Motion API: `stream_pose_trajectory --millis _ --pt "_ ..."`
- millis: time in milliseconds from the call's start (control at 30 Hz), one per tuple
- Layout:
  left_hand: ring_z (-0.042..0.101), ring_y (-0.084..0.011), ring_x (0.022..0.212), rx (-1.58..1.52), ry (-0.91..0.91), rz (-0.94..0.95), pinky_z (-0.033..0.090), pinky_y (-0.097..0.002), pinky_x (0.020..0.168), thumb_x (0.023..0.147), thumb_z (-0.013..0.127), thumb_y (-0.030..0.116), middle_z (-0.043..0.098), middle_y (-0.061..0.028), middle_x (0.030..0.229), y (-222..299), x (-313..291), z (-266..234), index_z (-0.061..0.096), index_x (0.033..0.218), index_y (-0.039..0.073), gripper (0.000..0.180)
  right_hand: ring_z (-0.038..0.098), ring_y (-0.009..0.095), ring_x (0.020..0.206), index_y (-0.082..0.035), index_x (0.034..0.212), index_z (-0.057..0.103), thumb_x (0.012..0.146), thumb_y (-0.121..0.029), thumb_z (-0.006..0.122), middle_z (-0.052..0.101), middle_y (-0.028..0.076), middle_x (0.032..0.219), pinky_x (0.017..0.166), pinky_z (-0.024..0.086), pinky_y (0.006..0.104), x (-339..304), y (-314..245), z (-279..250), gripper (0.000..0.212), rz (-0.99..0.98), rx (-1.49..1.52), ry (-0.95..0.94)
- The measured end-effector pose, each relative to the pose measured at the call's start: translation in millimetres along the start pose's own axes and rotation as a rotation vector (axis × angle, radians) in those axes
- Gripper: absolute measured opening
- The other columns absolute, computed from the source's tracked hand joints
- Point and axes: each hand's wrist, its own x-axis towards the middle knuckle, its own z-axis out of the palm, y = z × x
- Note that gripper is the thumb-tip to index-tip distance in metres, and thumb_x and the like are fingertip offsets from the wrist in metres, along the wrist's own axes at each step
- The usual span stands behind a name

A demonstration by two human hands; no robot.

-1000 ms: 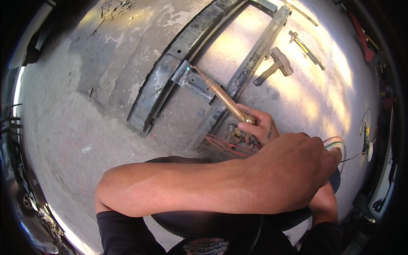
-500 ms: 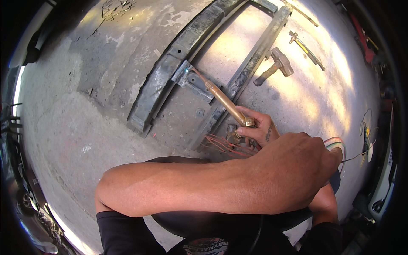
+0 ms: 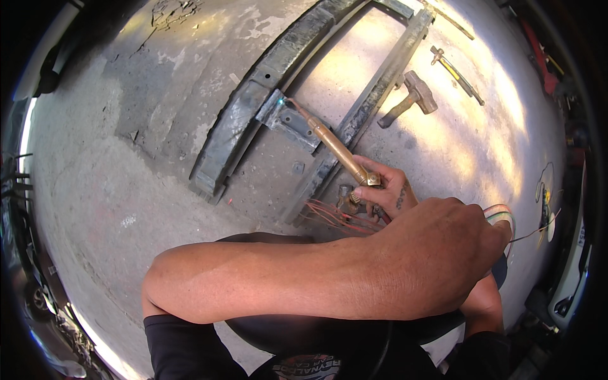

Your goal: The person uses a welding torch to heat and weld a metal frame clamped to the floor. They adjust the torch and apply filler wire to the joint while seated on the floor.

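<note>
My right hand [image 3: 387,187] is closed round the handle end of a brass gas torch [image 3: 339,151]. Its thin, bent copper tip reaches up and left to a small metal bracket [image 3: 294,126], where a bright blue-green spot glows. The bracket sits between a curved dark steel beam [image 3: 240,111] and a straight steel rail [image 3: 373,95]. My left forearm crosses in front of me to the right, and my left hand [image 3: 465,237] is closed above my right forearm. Its grip is mostly hidden; a thin wire [image 3: 535,233] and a looped hose [image 3: 503,211] show beside it.
Right of the rail, a sledgehammer [image 3: 411,98] and a yellow-and-black-handled hammer [image 3: 457,75] lie on the concrete floor [image 3: 120,196]. Reddish thin rods [image 3: 339,217] spread near my right hand. Vehicle parts [image 3: 573,272] line the right edge.
The torch tip and the glowing spot have shifted very slightly up along the bracket. The glow looks brighter. My left arm stays practically still.
</note>
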Motion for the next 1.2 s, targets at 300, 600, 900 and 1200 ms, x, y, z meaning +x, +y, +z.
stream_pose_trajectory --millis 300,600,900,1200 --pt "0.071 -0.0425 0.075 -0.006 -0.003 0.002 0.056 -0.0494 0.068 0.074 0.067 0.003 0.067 -0.0266 0.076 0 2 -1 0.06 0.094 -0.009 0.024 0.063 0.011 0.067 -0.002 0.148 0.051 0.089 -0.003 0.074 0.065 0.003 0.086 0.059 0.05 0.0269 3 6 -6 0.064 -0.011 -0.01 0.011" --pt "0.071 -0.0421 0.076 0.048 0.016 0.027 0.057 -0.0484 0.069 0.075 0.066 0.004 0.067 -0.0264 0.077 0 1 -1 0.06 0.093 -0.009 0.024 0.062 0.01 0.081 -0.004 0.148 0.053 0.088 -0.002 0.074 0.068 0.004 0.096 0.071 0.049 0.0277 3 7 -7 0.064 0.021 -0.009 -0.001" --pt "0.071 -0.0421 0.077 0.042 0.004 0.031 0.056 -0.0486 0.07 0.074 0.066 0.003 0.067 -0.0266 0.077 -2 1 -1 0.06 0.095 -0.01 0.025 0.061 0.009 0.057 0.004 0.145 0.052 0.093 -0.014 0.069 0.065 0.005 0.081 0.048 0.047 0.0239 -5 -5 2 0.058 0.02 0.014 0.016" --pt "0.071 -0.0421 0.079 0.018 -0.055 -0.011 0.056 -0.0484 0.071 0.074 0.066 0.003 0.068 -0.0262 0.078 3 3 -6 0.061 0.095 -0.008 0.024 0.061 0.008 0.059 0.004 0.145 0.052 0.097 -0.013 0.064 0.065 0.003 0.082 0.05 0.048 0.0236 -6 -3 1 0.053 0.018 0.0 0.002"
